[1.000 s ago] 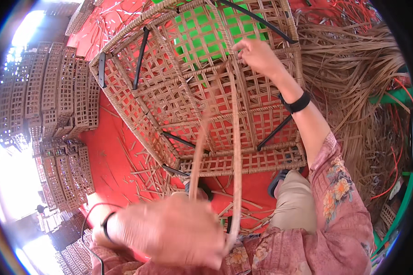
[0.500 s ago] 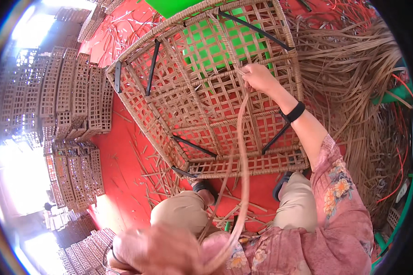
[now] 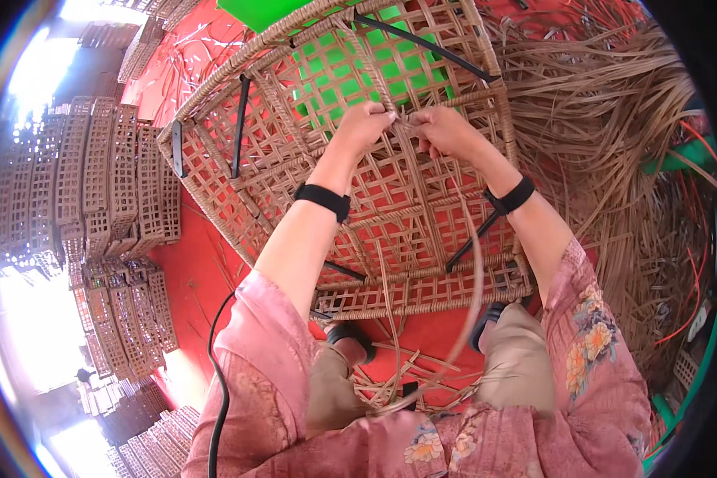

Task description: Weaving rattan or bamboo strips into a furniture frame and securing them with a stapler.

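A large woven rattan frame point(image 3: 422, 305), brown with an open lattice and thick wrapped edges, leans in front of my legs. Both hands meet at one of its wrapped cross bars, in the upper middle. My left hand point(image 3: 365, 127) pinches at the bar with thumb and fingertips, closed on a thin rattan strip. Just to its right, my right hand point(image 3: 444, 131) is also closed, its fingers curled on the same spot and partly hiding the strip there. A loose length of rattan strip point(image 3: 476, 271) hangs below in a long loop toward my lap, blurred by motion.
Black metal braces point(image 3: 426, 46) cross the frame's corners. A green plastic seat point(image 3: 350, 76) shows behind the lattice. A heap of loose brown strips point(image 3: 605, 135) lies at right. Stacked woven panels point(image 3: 95, 175) stand at left. Strip scraps litter the red floor point(image 3: 185, 291).
My left hand has come up from near my lap to the cross bar beside my right hand. The loose strip has swung rightward. The frame appears shifted slightly left in view.
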{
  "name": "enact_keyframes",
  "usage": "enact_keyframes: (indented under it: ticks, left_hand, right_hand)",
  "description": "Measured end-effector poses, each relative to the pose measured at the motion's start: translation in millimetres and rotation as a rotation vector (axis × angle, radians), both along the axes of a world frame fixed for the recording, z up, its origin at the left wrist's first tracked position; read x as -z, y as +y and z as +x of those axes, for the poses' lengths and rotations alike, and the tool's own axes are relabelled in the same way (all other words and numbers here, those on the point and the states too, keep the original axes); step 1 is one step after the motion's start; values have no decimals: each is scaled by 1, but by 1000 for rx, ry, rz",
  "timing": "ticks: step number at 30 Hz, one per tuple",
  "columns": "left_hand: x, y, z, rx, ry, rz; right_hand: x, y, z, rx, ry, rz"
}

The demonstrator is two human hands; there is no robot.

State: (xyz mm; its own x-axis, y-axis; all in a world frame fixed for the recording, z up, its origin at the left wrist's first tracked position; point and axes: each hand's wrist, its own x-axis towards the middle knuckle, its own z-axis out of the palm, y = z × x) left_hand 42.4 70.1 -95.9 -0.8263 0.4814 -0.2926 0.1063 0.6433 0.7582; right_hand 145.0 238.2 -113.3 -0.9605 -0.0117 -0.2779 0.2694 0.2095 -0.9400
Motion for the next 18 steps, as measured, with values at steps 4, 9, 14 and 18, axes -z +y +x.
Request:
enact_keyframes:
  ticks: [4, 9, 14, 18]
  left_hand:
    - [2, 4, 5, -142, -332, 172]
    - [9, 3, 12, -222, -345, 310]
    - [10, 3, 12, -126, -331, 333]
    - [11, 7, 9, -102, -253, 243]
  right_hand:
    - [3, 6, -6, 80, -7, 135]
    - [-1, 2, -10, 169, 68, 478]
    - [-14, -9, -11, 265, 82, 763]
    - [-21, -8, -23, 268, 146, 885]
